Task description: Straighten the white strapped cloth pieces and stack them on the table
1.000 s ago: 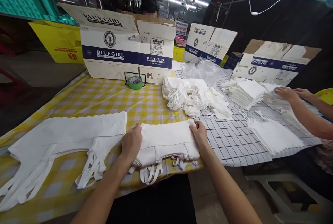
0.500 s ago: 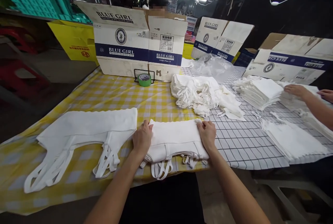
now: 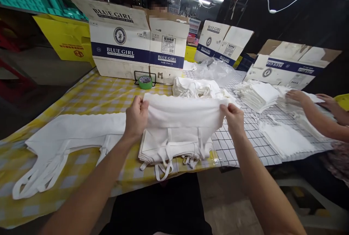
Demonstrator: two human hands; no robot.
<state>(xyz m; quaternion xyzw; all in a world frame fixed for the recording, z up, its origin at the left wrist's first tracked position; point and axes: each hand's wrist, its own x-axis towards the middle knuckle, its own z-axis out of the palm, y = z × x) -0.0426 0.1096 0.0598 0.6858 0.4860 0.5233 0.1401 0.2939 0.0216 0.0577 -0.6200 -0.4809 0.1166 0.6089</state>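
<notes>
A white strappy camisole top (image 3: 182,113) is stretched between my two hands, raised above a pile of similar folded tops (image 3: 152,151). My left hand (image 3: 136,115) pinches its upper left corner, thumb on the near side. The upper right corner is in the closed fingers of my right hand (image 3: 233,116). Its straps hang down over the pile. To the left, another stack of white tops (image 3: 79,127) lies spread flat, straps toward the table's front edge; my left forearm covers part of it.
Behind stand a heap of white garments (image 3: 195,86), a clear plastic bag (image 3: 212,69), green tape (image 3: 145,82) and a printed carton (image 3: 122,51). At the right, a co-worker's hands (image 3: 300,96) rest by more white stacks (image 3: 259,95). A yellow checked cloth (image 3: 89,96) covers the table's left part.
Both my hands have risen from the pile and moved apart, lifting the top one and stretching its edge. The view has shifted slightly. The co-worker's hands remain by the white stacks.
</notes>
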